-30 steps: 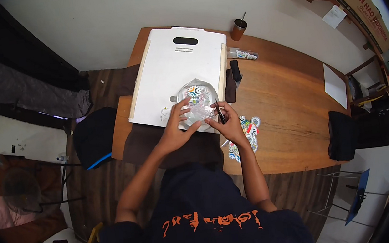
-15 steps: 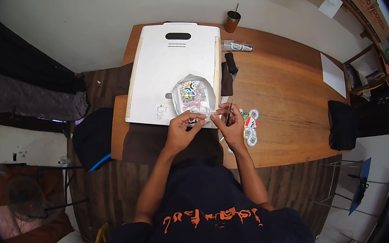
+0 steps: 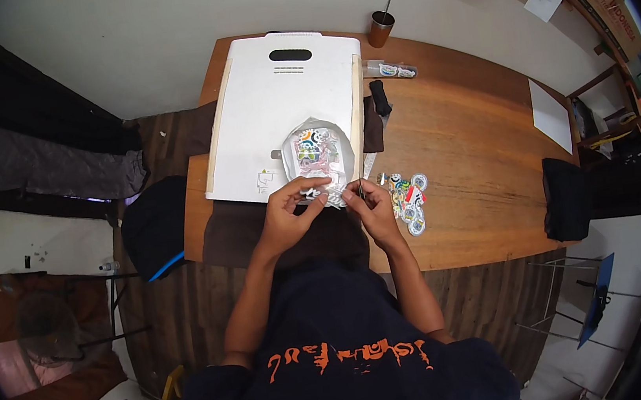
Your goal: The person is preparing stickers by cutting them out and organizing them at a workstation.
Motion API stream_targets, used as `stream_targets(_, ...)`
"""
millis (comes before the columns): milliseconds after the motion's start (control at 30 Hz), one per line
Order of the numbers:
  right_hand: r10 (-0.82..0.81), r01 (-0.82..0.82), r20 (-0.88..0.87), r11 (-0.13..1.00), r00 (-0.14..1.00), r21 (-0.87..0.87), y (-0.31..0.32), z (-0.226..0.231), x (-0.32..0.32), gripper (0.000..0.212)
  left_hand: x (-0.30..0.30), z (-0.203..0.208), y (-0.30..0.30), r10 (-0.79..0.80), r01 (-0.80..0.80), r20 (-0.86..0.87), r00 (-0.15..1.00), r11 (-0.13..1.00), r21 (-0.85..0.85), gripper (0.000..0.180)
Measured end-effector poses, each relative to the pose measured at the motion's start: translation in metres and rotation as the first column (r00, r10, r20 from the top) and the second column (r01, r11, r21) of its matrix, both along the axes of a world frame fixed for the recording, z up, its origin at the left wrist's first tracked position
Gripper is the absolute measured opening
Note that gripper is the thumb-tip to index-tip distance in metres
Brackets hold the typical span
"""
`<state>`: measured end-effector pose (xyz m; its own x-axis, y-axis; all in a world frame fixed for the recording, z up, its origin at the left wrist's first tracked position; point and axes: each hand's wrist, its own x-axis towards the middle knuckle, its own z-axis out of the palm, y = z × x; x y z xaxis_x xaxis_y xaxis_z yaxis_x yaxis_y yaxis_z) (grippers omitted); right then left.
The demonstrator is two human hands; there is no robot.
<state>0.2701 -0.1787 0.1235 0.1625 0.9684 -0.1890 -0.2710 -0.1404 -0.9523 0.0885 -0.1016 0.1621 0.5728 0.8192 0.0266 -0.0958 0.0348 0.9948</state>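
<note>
Wooden tabletop (image 3: 480, 142) is carrying a white board (image 3: 279, 110), and a clear sheet of colourful stickers (image 3: 317, 153) is lying on the board's near right part. Both hands are meeting at the sheet's near edge: the left hand (image 3: 290, 207) is pinching a small sticker piece (image 3: 310, 194) between thumb and fingertips, while the right hand (image 3: 370, 202) is closing around a thin dark tool (image 3: 362, 189), just beside it. Loose round stickers (image 3: 405, 196) are lying on the wood right of the hands, and a brown cup (image 3: 378, 29) is standing at the far edge.
</note>
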Motion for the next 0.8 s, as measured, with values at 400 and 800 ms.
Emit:
stream_targets(400,-0.24,0.241,-0.024,0.959,0.971,0.147,0.003,0.009,-0.029,0.017,0.024,-0.002,-0.018,0.185,-0.168,0.211,0.96,0.981,-0.094,0.022)
stream_targets(800,0.141,-0.112,-0.185,0.981,0.973,0.159,-0.04,0.032,-0.028,0.037,0.017,0.045,-0.013,0.227,-0.246,0.159,0.961,0.963,0.111,0.031)
